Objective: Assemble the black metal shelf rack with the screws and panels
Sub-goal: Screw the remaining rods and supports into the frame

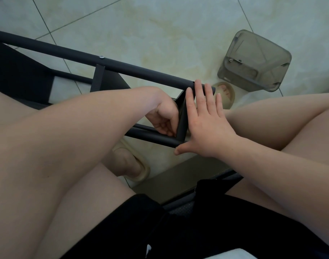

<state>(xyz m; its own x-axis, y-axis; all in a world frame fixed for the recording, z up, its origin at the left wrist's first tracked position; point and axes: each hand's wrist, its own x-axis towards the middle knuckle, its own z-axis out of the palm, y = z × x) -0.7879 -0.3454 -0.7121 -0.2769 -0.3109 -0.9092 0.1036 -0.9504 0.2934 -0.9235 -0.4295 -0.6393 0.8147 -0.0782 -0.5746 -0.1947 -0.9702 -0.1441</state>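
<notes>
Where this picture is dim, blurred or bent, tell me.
Head view: dim, flat light with a greenish cast and no hard shadows; the black rack tube bows slightly from wide-angle distortion; the dark panel beside the right hand loses surface detail; no motion blur on the hands; no glare on the floor tiles.

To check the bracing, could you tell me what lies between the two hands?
In the head view, the rack's black end panel stands between the left hand and the flat right hand.
</notes>
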